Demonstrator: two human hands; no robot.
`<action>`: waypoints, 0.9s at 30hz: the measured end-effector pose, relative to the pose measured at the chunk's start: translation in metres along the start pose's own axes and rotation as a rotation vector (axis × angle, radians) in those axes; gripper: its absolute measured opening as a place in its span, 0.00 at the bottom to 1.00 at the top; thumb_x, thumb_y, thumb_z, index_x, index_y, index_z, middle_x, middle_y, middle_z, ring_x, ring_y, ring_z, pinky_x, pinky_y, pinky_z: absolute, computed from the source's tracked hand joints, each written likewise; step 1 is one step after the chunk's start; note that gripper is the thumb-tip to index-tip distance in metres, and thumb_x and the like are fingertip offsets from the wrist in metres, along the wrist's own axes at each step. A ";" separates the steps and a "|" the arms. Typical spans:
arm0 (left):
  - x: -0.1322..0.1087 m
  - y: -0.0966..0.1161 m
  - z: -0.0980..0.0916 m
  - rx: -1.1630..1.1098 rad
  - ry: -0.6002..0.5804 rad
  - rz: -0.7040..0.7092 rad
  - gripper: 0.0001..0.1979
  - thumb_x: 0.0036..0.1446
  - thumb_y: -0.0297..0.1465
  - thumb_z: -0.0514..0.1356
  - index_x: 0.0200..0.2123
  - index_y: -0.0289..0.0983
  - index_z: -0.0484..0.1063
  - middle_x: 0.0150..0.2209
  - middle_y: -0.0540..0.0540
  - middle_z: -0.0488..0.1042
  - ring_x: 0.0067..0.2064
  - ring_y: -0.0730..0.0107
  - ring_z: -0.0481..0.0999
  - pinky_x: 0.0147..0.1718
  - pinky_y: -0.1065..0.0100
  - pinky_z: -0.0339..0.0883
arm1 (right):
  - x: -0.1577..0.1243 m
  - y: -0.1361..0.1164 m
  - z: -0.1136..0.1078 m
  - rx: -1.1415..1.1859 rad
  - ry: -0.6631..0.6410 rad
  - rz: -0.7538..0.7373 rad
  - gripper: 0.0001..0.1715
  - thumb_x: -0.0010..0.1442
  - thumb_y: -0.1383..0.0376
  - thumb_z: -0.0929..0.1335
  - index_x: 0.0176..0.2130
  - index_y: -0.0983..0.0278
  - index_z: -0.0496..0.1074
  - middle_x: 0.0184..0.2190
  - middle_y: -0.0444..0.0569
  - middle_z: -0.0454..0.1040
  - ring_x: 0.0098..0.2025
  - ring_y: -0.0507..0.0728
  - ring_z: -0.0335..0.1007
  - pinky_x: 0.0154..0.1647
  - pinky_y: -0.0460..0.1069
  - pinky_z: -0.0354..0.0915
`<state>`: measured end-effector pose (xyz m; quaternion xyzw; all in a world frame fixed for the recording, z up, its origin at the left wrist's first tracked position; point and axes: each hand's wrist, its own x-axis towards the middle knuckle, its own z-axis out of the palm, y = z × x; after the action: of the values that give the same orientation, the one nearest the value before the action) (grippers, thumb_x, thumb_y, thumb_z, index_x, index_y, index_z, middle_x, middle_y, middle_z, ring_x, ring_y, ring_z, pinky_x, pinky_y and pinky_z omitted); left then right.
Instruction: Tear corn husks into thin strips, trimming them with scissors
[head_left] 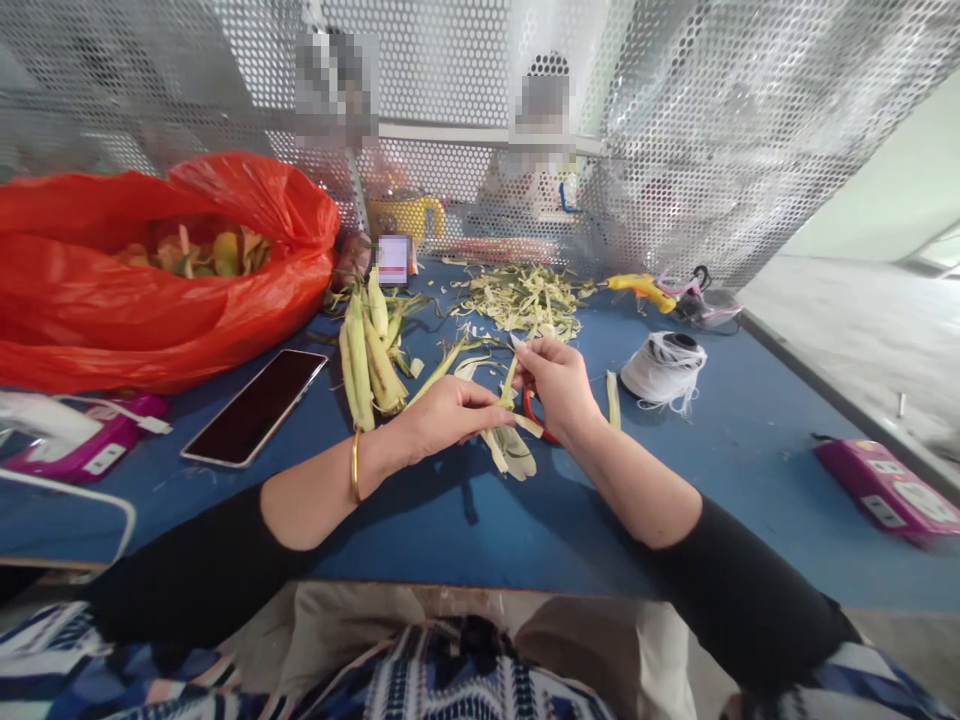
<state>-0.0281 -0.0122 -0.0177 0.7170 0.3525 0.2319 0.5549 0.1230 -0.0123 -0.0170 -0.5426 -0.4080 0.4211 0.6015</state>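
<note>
Left hand and right hand both pinch a pale husk strip between them; uneven tension could tear it, and the red handle beside the right hand could snag it
</note>
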 end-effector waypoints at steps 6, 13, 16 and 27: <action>0.002 0.002 0.000 -0.152 0.123 -0.102 0.11 0.49 0.35 0.65 0.21 0.35 0.75 0.14 0.54 0.63 0.17 0.79 0.58 0.18 0.72 0.49 | 0.005 -0.006 -0.008 -0.187 -0.038 -0.150 0.09 0.53 0.63 0.67 0.24 0.62 0.65 0.19 0.40 0.68 0.22 0.49 0.65 0.26 0.46 0.60; 0.009 -0.001 -0.006 -0.366 0.345 -0.121 0.11 0.49 0.34 0.67 0.21 0.34 0.73 0.16 0.53 0.65 0.18 0.79 0.62 0.19 0.73 0.54 | 0.001 -0.021 -0.021 -0.738 -0.348 -0.341 0.16 0.57 0.54 0.65 0.25 0.63 0.69 0.21 0.41 0.68 0.26 0.51 0.60 0.29 0.47 0.56; 0.009 0.000 -0.008 -0.380 0.352 -0.139 0.10 0.50 0.33 0.65 0.22 0.34 0.74 0.15 0.53 0.65 0.17 0.79 0.61 0.18 0.73 0.53 | 0.000 -0.018 -0.019 -0.714 -0.465 -0.302 0.16 0.57 0.56 0.65 0.24 0.63 0.69 0.19 0.41 0.68 0.24 0.50 0.60 0.29 0.47 0.56; 0.008 -0.001 -0.007 -0.371 0.286 -0.098 0.13 0.45 0.36 0.68 0.18 0.34 0.73 0.15 0.53 0.65 0.18 0.79 0.62 0.20 0.73 0.55 | 0.004 -0.018 -0.020 -0.782 -0.186 -0.243 0.14 0.54 0.62 0.66 0.19 0.63 0.69 0.15 0.41 0.68 0.21 0.51 0.60 0.26 0.47 0.55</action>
<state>-0.0279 -0.0012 -0.0171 0.5445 0.4133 0.3648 0.6322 0.1445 -0.0158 -0.0001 -0.6376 -0.6509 0.2078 0.3560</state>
